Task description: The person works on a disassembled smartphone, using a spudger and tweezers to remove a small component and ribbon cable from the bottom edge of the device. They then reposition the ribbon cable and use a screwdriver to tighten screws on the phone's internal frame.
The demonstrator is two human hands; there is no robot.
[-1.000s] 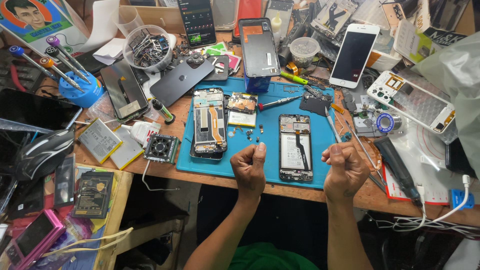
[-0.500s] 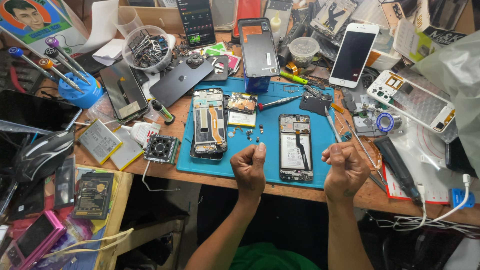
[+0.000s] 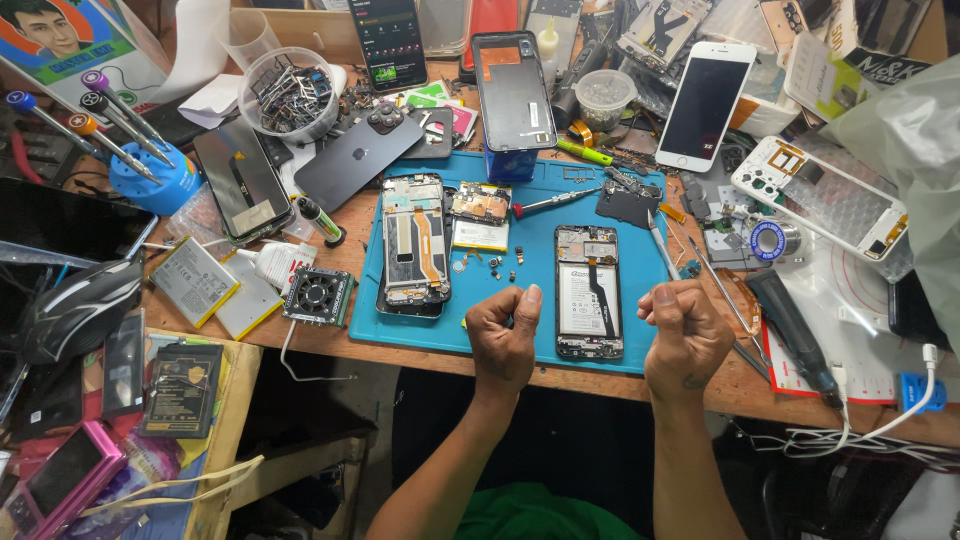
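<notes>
Phone (image 3: 589, 291), opened, lies on the blue mat (image 3: 540, 215) between your fists; left hand (image 3: 503, 335) and right hand (image 3: 684, 333) are curled shut, seemingly empty; keep loose screws (image 3: 497, 261) clear.

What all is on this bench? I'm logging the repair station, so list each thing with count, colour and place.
Work mat: 1, blue, desk centre.
Opened phones: 2, dark; one mat left, one between the hands.
Loose circuit board: 1, mat top.
White phone: 1, upper right.
Screwdriver stand: 1, blue, far left.
Parts tub: 1, clear, upper left.
Small fan: 1, black, left of mat.
Computer mouse: 1, black, left edge.
Left hand: closed fist, mat's front edge.
Right hand: closed fist, right of the opened phone.
</notes>
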